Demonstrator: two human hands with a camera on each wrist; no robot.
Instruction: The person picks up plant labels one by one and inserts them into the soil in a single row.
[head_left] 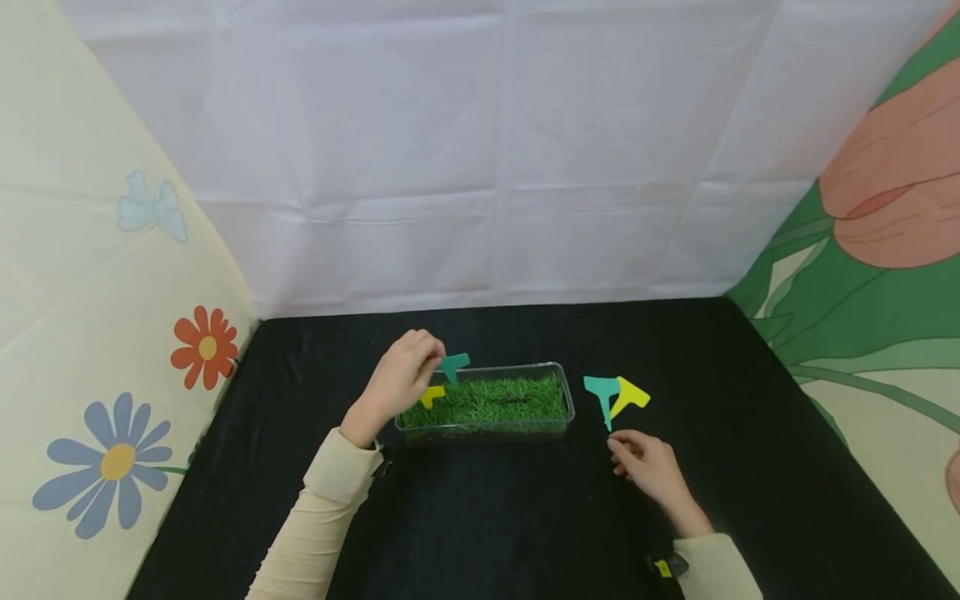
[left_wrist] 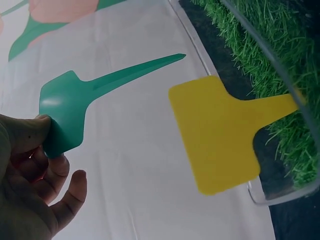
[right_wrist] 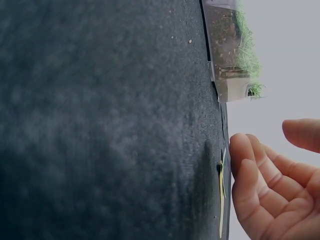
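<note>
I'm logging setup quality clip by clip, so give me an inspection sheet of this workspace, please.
Surface: black cloth, lightly specked.
Job's things: clear tub with grass; yellow tag at its left end, stem in the grass; held green tag above the grass; loose green tag and loose yellow tag close together on the cloth, right of the tub.
Clutter: nothing seen.
Hands: left hand pinches its tag by the head; right hand is by the loose green tag's tip, thumb apart from fingers, contact unclear.
Cables: nothing seen.
Surroundings: white sheet behind, flower-patterned sheets on both sides.
</note>
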